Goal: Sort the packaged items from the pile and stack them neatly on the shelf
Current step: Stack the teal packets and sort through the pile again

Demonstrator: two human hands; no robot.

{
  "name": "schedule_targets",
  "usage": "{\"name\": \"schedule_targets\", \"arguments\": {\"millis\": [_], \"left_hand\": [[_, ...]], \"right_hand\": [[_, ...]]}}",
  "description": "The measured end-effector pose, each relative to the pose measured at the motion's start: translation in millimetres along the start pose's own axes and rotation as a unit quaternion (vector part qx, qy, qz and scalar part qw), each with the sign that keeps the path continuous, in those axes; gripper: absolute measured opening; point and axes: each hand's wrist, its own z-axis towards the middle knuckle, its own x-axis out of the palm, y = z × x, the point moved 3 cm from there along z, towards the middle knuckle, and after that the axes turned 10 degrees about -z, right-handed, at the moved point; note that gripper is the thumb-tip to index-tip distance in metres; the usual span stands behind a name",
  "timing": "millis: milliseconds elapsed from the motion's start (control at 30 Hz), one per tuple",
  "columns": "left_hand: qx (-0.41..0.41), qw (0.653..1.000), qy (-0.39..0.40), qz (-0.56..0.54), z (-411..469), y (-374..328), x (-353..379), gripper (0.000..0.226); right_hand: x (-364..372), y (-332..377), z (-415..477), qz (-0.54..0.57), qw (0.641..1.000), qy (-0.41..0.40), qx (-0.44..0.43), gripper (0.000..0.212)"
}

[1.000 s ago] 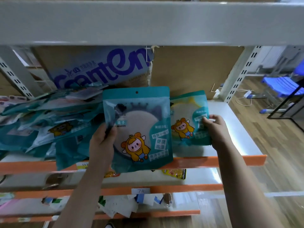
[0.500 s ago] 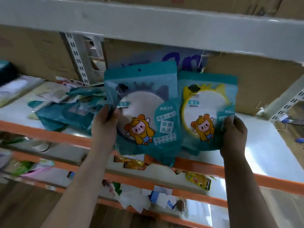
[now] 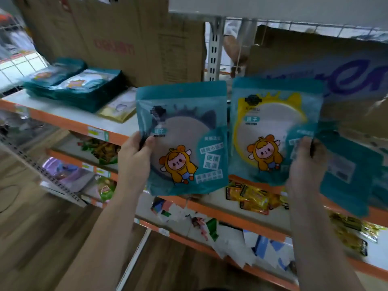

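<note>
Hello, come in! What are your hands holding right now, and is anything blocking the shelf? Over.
Left hand grips dark-framed mirror pouch. Right hand grips yellow-framed mirror pouch. Neat teal stack on shelf, far left. Nothing between.

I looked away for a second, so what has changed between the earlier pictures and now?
The view swung left, bringing two neat teal stacks into sight. Both packets were lifted side by side. Grips are unchanged: left hand holds the grey-mirror packet, right hand the yellow-mirror packet.
</note>
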Motion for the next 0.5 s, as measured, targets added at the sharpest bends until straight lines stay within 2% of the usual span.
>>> {"name": "schedule_targets", "arguments": {"millis": [133, 367, 500], "left_hand": [[-0.010, 1.000, -0.012, 0.005, 21, 7, -59, 0.021], [-0.033, 0.997, -0.043, -0.046, 63, 25, -120, 0.015], [-0.028, 0.997, -0.046, -0.052, 102, 40, -149, 0.015]], "right_hand": [[57, 15, -39, 0.008, 1.000, 0.010, 0.016, 0.019], [142, 47, -74, 0.028, 0.997, 0.073, 0.022, 0.021], [200, 55, -80, 0.047, 0.996, 0.081, 0.012, 0.016]]}}
